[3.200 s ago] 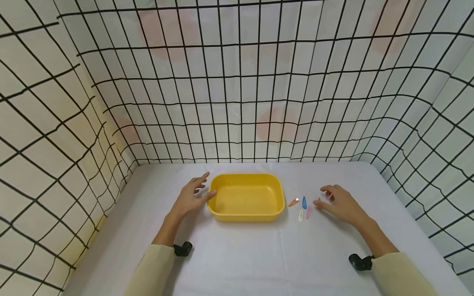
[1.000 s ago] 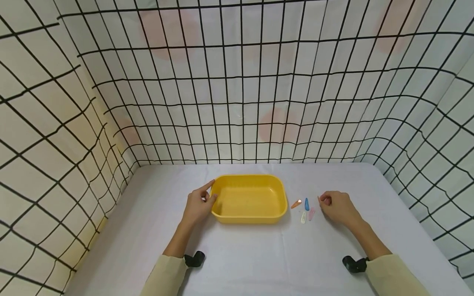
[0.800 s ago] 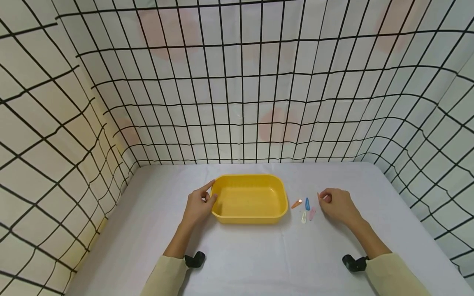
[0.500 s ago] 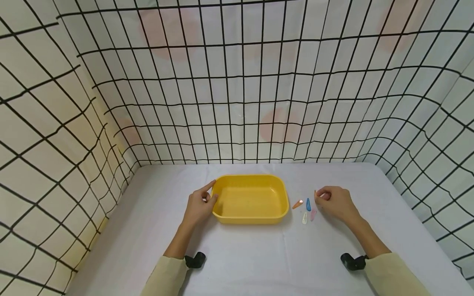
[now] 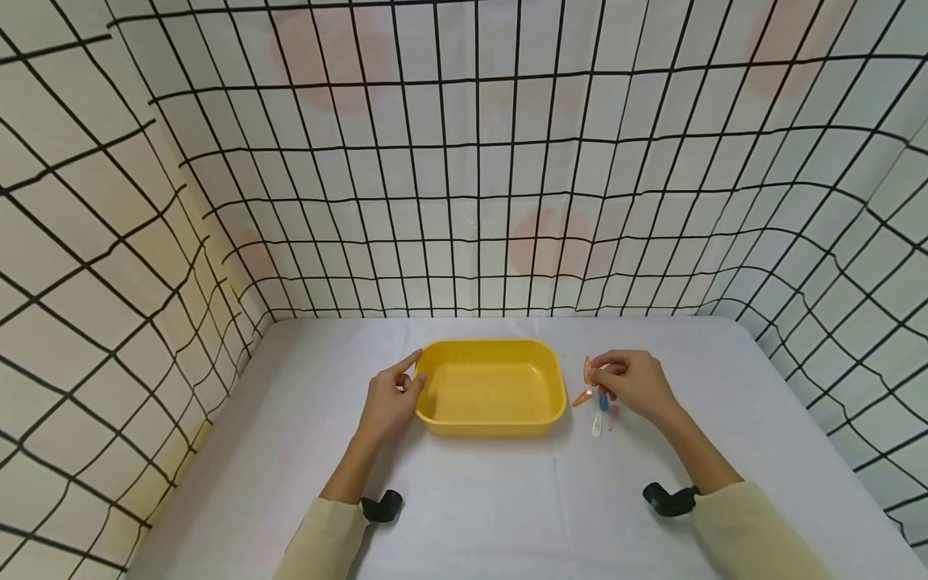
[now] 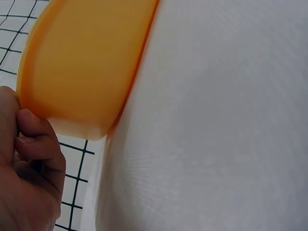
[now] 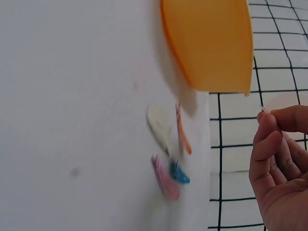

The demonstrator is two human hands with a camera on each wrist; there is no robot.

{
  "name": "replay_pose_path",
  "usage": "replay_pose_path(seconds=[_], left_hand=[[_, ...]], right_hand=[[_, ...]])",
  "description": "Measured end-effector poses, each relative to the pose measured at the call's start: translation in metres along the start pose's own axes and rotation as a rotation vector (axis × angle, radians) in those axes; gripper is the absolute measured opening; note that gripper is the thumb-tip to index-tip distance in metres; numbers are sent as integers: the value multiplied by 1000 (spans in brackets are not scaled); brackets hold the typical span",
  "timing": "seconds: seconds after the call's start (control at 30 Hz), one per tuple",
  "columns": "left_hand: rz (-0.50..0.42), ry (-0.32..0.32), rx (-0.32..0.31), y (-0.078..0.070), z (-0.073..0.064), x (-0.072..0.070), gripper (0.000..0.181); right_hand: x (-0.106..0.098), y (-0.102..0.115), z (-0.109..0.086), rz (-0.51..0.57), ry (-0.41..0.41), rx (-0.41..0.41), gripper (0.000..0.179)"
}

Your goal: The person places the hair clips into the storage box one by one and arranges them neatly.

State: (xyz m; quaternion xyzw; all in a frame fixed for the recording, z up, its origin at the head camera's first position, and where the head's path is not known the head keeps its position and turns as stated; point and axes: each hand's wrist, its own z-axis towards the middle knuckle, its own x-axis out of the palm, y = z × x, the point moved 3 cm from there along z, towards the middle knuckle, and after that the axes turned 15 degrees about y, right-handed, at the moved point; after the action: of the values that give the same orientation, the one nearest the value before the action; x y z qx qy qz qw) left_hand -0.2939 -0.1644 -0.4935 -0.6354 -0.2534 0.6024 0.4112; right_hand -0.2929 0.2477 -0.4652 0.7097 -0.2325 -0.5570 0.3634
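Observation:
A yellow plastic tray (image 5: 490, 429) stands on the white cloth, nothing lying in it. My left hand (image 5: 387, 404) holds its left end, thumb over the rim. Beyond the tray's right end, my right hand (image 5: 634, 383) pinches an orange hair snap clip (image 5: 588, 370) between thumb and fingers, raised above the cloth. Beneath it lie another orange clip (image 5: 582, 398), a blue clip (image 5: 603, 402) partly covered by the fingers, a pink clip (image 7: 166, 182) and a white clip (image 7: 158, 125). In the right wrist view only a tip of the held clip shows.
A white cloth (image 5: 478, 507) covers the table. Behind and on both sides rise pale walls with a black wire grid (image 5: 474, 197). A black wrist camera (image 5: 383, 507) sits on the left wrist and another camera (image 5: 669, 500) on the right.
My left hand came to the tray's end and took hold of its rim. My right hand has moved left with the orange hair clip, now over the loose clips and nearer the tray.

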Motion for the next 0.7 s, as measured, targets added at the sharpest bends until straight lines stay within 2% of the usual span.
replay_pose_path(seconds=[0.4,0.7], left_hand=[[-27,-5,7,2,1,0,45],[-33,-5,18,1,1,0,45]], right_hand=[[21,38,15,177,91,-40,26],[46,59,32,209,128,-54,20]])
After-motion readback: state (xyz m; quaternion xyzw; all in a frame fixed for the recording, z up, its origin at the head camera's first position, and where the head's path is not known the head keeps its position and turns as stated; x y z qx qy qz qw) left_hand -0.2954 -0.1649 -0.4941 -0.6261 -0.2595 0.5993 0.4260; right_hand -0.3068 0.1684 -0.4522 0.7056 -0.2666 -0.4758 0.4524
